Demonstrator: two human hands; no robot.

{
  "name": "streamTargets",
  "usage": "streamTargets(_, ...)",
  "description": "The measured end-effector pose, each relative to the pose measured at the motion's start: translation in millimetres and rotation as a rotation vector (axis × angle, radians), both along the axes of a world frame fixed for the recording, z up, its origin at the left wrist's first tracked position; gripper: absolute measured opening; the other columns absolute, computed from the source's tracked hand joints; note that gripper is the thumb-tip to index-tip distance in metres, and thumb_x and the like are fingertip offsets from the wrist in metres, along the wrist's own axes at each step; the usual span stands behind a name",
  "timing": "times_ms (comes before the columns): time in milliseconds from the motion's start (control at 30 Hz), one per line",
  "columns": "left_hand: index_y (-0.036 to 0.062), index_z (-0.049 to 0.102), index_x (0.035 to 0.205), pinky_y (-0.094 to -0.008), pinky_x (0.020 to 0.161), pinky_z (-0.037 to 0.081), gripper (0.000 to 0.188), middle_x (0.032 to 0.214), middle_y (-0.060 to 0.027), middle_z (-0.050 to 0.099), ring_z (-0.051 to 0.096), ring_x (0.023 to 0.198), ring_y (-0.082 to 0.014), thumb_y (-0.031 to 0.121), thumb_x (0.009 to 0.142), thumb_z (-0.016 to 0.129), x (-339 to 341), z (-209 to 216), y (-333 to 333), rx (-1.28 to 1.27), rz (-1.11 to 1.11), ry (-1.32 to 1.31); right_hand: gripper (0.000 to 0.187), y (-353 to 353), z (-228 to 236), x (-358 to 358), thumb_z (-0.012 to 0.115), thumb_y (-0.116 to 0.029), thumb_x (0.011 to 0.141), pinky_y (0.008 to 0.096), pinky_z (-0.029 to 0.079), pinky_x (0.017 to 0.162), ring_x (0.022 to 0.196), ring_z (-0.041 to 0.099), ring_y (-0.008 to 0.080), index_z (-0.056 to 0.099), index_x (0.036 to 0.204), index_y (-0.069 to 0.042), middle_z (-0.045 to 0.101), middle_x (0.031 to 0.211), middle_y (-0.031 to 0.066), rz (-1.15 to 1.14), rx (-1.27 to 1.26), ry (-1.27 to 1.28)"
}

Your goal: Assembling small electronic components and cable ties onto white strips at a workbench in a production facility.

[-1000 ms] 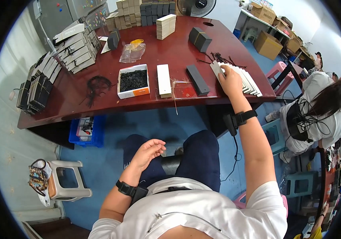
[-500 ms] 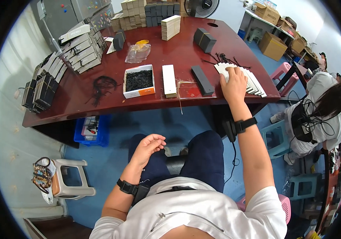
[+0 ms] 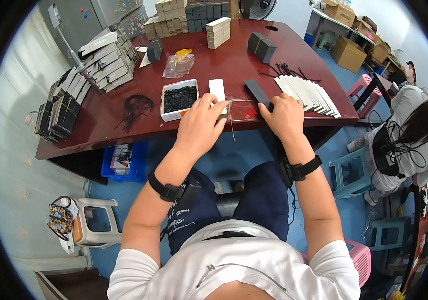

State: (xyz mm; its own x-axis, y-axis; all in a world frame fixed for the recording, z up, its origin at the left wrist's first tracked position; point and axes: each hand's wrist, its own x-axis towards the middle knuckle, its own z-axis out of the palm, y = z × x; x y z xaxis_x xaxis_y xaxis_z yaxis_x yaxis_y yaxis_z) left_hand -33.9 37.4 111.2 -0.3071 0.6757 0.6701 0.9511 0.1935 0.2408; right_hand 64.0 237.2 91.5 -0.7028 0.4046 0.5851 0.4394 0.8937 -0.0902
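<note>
Near the counter's (image 3: 229, 65) front edge, a box of black cords (image 3: 180, 97) is flanked by the left hand (image 3: 202, 125), fingers half-curled over the white stack (image 3: 216, 88). Past a gap, the black stack (image 3: 256, 91) is partly covered by the right hand (image 3: 286, 117), fingers bent; neither grip can be told. White cards (image 3: 308, 95) are fanned alongside.

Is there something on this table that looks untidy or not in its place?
Mildly untidy: a black tangle lies loose on the table, left of the open box rather than inside it, and a thin strand hangs over the front edge.
</note>
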Motion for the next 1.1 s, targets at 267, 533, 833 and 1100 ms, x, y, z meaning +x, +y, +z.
streamTargets(267,0.0109,0.063,0.102,-0.0372,0.072,0.049,0.026,0.101,-0.0098,0.050,0.058,0.086,-0.0274,0.011,0.076,0.063,-13,-15,8,-0.142,0.122,0.039,0.031,-2,6,0,0.067,-0.034,0.073,0.0409,0.042,0.069,0.070,0.059,0.0291,0.061,0.066,-0.004,0.060,0.068,0.0112,0.035,0.006,0.077)
streamTargets(533,0.0098,0.064,0.096,-0.0377,0.074,0.048,0.020,0.098,-0.0095,0.050,0.057,0.086,-0.0276,0.006,0.077,0.061,-21,-24,6,-0.070,0.053,0.034,0.021,-2,15,30,0.052,-0.020,0.090,0.0386,0.042,0.068,0.071,0.058,0.0320,0.065,0.092,-0.004,0.064,0.080,0.0121,0.192,-0.068,0.343)
streamTargets(833,0.0086,0.063,0.093,-0.0375,0.072,0.047,0.015,0.092,-0.0089,0.052,0.057,0.084,-0.0276,0.006,0.078,0.061,-27,-15,0,0.011,-0.063,-0.004,0.008,-42,12,115,0.059,-0.006,0.086,0.0244,0.037,0.053,0.060,0.049,0.0095,0.060,0.090,0.001,0.053,0.067,0.0034,0.334,-0.629,0.521)
streamTargets(1100,0.0061,0.063,0.092,-0.0361,0.071,0.048,0.013,0.088,-0.0088,0.060,0.059,0.081,-0.0289,0.006,0.079,0.061,-34,35,-15,0.347,0.011,0.083,0.009,-83,4,113,0.070,-0.001,0.073,0.0211,0.036,0.055,0.060,0.047,0.0088,0.062,0.078,0.000,0.055,0.069,0.0018,0.571,-0.952,0.371)
